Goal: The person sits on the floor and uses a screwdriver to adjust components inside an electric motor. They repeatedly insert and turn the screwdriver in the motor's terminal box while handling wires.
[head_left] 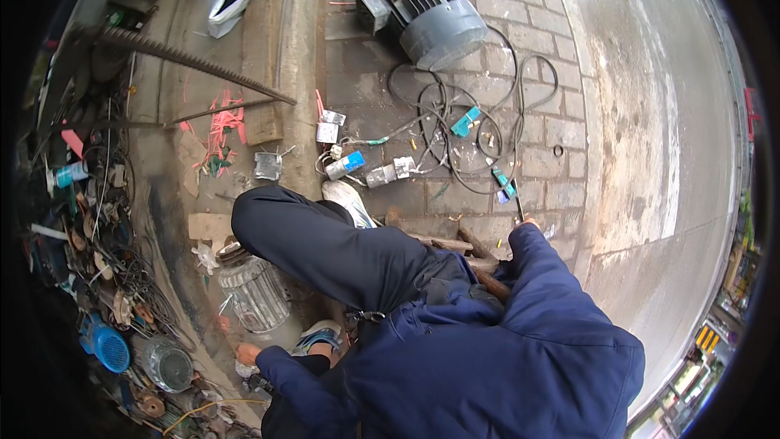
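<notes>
My right hand [528, 222] reaches out over the brick paving, its fingers mostly hidden by the blue sleeve. It is closed round a slim dark tool [519, 206], whose kind is too small to make out. Just beyond lies a teal block-like piece [504, 185], and a second teal piece [466, 122] lies among a loose black cable [443, 106]. My left hand [248, 353] hangs low beside my shoe [318, 336], near a grey ribbed motor [256, 296]. How its fingers are set does not show clearly.
A large dark electric motor [431, 20] lies on the bricks ahead. Silver and blue capacitors [345, 165] lie along the kerb. Pink scraps [227, 122] and a toothed metal bar [195, 63] are at the left, above heaped scrap with a blue motor [107, 343]. A road [650, 114] runs right.
</notes>
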`<state>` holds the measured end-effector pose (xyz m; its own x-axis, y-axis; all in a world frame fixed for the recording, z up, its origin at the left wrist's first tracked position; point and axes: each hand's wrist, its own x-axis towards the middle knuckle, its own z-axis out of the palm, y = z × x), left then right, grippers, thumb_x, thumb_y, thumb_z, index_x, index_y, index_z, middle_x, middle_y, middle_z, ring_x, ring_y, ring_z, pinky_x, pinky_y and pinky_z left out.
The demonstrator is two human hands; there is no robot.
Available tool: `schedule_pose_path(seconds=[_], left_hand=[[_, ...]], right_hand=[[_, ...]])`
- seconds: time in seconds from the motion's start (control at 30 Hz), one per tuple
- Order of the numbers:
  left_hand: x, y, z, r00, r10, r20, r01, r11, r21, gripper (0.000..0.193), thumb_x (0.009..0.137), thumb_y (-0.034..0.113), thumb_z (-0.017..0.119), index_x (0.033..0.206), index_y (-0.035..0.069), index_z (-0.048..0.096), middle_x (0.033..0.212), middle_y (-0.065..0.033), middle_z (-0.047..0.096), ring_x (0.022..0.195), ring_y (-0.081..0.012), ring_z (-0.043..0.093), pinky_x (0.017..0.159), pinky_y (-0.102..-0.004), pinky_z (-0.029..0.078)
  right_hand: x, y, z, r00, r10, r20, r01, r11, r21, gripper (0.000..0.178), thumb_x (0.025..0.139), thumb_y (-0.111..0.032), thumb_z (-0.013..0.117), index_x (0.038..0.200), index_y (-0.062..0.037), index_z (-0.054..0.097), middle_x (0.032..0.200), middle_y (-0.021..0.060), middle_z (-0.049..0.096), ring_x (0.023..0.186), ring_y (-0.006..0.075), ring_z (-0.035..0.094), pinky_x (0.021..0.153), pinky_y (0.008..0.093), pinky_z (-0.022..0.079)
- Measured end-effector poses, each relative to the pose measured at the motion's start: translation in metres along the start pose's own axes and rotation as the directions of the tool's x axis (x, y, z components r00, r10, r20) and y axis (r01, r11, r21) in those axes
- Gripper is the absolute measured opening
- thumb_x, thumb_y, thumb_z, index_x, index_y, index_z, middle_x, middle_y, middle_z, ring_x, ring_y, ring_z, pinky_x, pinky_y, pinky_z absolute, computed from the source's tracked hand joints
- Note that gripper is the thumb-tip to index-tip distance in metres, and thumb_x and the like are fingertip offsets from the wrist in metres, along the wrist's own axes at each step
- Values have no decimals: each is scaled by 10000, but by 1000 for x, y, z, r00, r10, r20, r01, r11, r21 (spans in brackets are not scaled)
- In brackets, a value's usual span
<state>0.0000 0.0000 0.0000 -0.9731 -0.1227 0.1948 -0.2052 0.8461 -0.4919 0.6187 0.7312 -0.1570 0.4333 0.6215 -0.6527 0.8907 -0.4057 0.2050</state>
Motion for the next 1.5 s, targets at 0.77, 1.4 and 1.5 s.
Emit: schedule_pose_path(seconds=[0.77, 1.4, 1.5], left_hand=[[-73, 36, -85, 577, -134, 805, 769, -244, -592, 368, 1075, 391, 450, 1290, 123, 585, 1321, -139, 642, 1181, -347, 630, 1003, -500, 509], [-83, 99, -179, 589, -95, 803, 749, -309, -586, 579, 1081, 470, 518, 1418, 1, 572, 1415, -212, 644, 1280, -365, 648, 1108, -493, 505], [-82, 111, -196, 584, -1, 812, 725, -450, -521, 618, 1076, 510, 539, 1406, -10, 589, 1377, -201, 672, 1271, -359, 648, 1097, -497, 507]], right_hand=[[177, -67, 75, 876, -215, -433, 234, 972, -9, 401, 990, -335, 622, 1322, -131, 715, 1266, 137, 755, 1193, 286, 697, 1002, 421, 562], [157, -114, 132, 862, 110, 496, -420, 702, 575, 591, 975, -545, 617, 1276, -47, 718, 1249, 103, 718, 1093, 218, 665, 908, 395, 538], [141, -124, 133, 859, 84, 504, -412, 699, 585, 584, 963, -538, 639, 1256, -40, 721, 1215, 103, 716, 1054, 215, 659, 876, 388, 533]])
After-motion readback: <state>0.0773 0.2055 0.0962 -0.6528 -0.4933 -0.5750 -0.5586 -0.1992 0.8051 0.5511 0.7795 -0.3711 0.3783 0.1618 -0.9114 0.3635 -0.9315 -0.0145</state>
